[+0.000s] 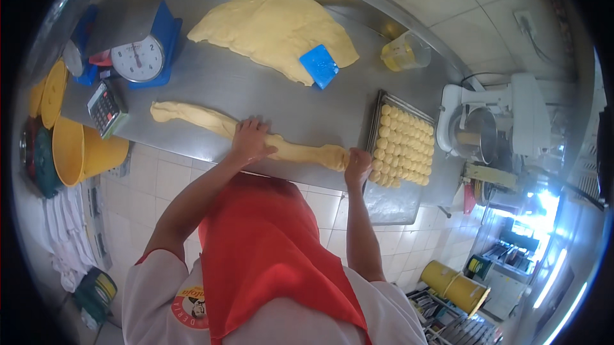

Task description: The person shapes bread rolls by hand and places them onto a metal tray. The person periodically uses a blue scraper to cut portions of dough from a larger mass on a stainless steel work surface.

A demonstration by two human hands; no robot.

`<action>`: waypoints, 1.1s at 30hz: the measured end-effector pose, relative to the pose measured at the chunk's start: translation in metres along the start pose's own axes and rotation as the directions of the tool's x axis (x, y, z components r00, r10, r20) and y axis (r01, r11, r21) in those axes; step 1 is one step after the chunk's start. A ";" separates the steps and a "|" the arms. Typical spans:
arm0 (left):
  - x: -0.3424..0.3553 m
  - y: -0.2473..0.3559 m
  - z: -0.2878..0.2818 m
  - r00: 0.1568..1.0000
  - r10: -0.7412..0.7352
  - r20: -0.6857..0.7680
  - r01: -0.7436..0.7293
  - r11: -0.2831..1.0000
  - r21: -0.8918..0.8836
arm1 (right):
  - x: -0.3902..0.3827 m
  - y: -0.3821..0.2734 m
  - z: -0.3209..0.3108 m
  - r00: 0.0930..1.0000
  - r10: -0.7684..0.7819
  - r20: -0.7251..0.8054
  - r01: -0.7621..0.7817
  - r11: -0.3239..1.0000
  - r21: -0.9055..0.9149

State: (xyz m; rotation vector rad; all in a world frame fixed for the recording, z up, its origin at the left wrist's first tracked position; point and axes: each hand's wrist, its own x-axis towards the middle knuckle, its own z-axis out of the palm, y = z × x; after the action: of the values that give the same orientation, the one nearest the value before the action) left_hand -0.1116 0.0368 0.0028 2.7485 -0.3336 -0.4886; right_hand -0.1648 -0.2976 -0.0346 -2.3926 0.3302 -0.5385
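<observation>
A long rope of pale yellow dough (297, 151) lies across the near part of the steel table. My left hand (251, 142) rests flat over its middle, fingers stretched out and thumb apart. At the rope's right end my right hand (358, 167) is closed, its fingers curled against the dough tip. Farther back spreads a large thick slab of dough (268, 28). A blue dough scraper (320, 66) lies on that slab's near right edge. Just right of my right hand is a tray (373, 128) holding rows of small dough balls (403, 146).
A blue dial scale (137, 60) and a calculator (105, 109) stand at the left. Behind the tray is a clear measuring jug (407, 52); a white stand mixer (476, 118) stands on the right. A yellow bucket (89, 153) sits beyond the table's left end.
</observation>
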 end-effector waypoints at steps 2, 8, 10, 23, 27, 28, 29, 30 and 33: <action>-0.001 -0.002 -0.001 1.000 0.003 0.026 -0.001 0.998 -0.056 | -0.014 -0.009 -0.011 0.949 -0.077 0.306 0.137 0.974 -0.179; -0.004 -0.008 -0.004 0.999 0.032 -0.006 -0.032 0.999 0.040 | -0.031 -0.036 -0.025 0.814 -0.189 0.549 0.418 0.847 -0.329; 0.000 -0.014 -0.004 0.993 0.118 -0.026 -0.115 0.988 0.102 | -0.031 -0.054 -0.012 0.838 -0.250 0.485 0.328 0.941 -0.082; 0.012 -0.085 -0.032 0.963 0.198 0.182 -0.207 0.978 0.030 | -0.056 -0.188 0.085 0.413 0.142 0.900 0.556 0.743 -0.373; 0.014 -0.116 -0.038 0.974 0.078 0.213 -0.068 0.996 -0.052 | -0.077 -0.228 0.117 0.425 0.071 0.903 0.595 0.730 -0.337; 0.012 -0.123 -0.038 0.988 0.096 0.124 -0.100 0.995 0.025 | -0.079 -0.239 0.127 0.415 0.149 0.898 0.543 0.751 -0.375; 0.010 -0.134 -0.039 0.990 0.120 0.072 -0.127 0.987 0.099 | -0.076 -0.249 0.134 0.394 0.177 0.902 0.496 0.785 -0.371; 0.005 -0.143 -0.039 0.984 0.170 0.050 -0.176 0.972 0.158 | -0.076 -0.259 0.139 0.392 0.221 0.893 0.433 0.812 -0.391; -0.014 -0.179 -0.040 0.969 0.060 -0.240 -0.032 0.992 0.120 | -0.077 -0.288 0.158 0.386 0.109 0.916 0.573 0.750 -0.331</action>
State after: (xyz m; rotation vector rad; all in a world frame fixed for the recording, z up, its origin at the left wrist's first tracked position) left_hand -0.0789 0.2162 -0.0217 2.8629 -0.3732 -0.1194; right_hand -0.1322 0.0342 0.0192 -2.9476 -0.4714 1.0084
